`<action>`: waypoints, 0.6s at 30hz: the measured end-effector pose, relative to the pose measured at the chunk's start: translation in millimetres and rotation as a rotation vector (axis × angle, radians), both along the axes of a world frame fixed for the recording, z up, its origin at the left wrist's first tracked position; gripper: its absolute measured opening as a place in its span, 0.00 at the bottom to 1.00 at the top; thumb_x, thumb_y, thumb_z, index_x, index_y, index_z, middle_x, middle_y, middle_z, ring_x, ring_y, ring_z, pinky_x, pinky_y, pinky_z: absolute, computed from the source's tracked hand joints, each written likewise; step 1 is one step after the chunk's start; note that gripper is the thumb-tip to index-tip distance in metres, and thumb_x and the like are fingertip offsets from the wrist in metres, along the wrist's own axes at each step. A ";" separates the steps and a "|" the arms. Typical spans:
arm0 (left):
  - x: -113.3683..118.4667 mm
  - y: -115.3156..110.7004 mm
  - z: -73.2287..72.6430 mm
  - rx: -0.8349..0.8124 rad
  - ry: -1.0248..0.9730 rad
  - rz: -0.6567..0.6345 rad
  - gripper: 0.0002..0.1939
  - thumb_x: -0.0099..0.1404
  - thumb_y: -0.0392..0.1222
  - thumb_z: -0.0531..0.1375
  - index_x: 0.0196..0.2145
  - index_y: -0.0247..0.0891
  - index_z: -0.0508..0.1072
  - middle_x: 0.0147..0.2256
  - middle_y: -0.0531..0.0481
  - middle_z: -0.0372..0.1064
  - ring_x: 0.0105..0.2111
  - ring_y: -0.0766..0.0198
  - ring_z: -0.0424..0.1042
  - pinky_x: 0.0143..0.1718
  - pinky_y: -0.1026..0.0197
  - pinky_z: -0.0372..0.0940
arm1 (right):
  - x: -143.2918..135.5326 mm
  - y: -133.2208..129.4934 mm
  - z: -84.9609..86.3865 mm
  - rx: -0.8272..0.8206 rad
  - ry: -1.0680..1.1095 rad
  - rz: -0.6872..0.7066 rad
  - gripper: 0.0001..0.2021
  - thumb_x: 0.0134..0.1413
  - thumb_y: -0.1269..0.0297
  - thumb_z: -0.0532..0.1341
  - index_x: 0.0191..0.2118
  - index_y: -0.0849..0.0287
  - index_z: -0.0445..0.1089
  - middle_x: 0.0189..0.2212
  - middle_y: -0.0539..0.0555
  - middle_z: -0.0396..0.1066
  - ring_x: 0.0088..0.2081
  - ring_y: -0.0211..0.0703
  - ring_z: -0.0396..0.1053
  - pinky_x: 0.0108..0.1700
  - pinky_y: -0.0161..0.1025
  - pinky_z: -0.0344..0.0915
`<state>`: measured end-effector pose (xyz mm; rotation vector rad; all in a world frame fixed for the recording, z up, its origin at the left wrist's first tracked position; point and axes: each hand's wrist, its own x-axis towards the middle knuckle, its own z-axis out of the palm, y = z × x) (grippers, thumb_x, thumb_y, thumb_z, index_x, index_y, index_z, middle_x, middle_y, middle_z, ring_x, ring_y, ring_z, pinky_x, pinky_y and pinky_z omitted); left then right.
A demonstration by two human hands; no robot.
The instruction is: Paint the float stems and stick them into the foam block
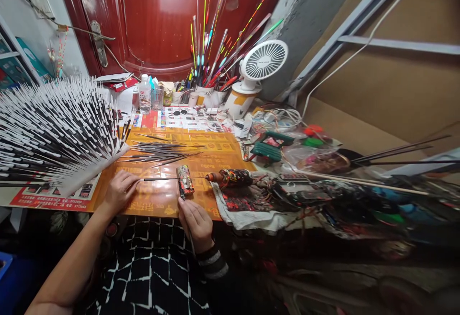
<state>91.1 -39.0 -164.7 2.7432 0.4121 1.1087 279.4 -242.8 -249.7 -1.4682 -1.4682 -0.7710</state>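
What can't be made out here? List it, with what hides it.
Head view: one end of the thin dark stick, hidden by the left hand.
Head view: some white-tipped rods, cut off by the picture's left edge.
Head view: dark clutter at far right, blurred.

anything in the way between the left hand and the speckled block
Nothing visible: from the left hand, only the thin dark stick it holds crosses the orange table cover, its far end at the speckled block. The right hand is at the block's near end, off that line.
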 end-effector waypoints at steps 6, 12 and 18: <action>0.3 -1.0 4.5 0.012 0.000 -0.002 0.08 0.74 0.39 0.57 0.41 0.39 0.77 0.34 0.48 0.75 0.35 0.62 0.70 0.38 0.60 0.66 | -1.6 1.6 -0.8 0.009 0.003 -0.025 0.34 0.59 0.79 0.64 0.69 0.63 0.57 0.44 0.60 0.79 0.45 0.47 0.76 0.48 0.43 0.76; 1.2 -1.0 5.8 0.039 -0.018 -0.015 0.07 0.73 0.38 0.57 0.41 0.38 0.76 0.34 0.49 0.75 0.35 0.62 0.70 0.39 0.60 0.66 | -2.7 1.7 0.0 0.006 0.007 -0.036 0.34 0.59 0.79 0.63 0.69 0.63 0.57 0.44 0.61 0.78 0.45 0.47 0.76 0.47 0.44 0.76; 0.4 -0.9 4.9 0.024 0.010 0.006 0.09 0.74 0.40 0.57 0.40 0.39 0.76 0.34 0.49 0.76 0.35 0.62 0.70 0.39 0.60 0.66 | -1.6 0.5 1.5 0.034 -0.008 -0.025 0.31 0.62 0.77 0.61 0.69 0.61 0.58 0.42 0.59 0.79 0.43 0.45 0.77 0.47 0.42 0.76</action>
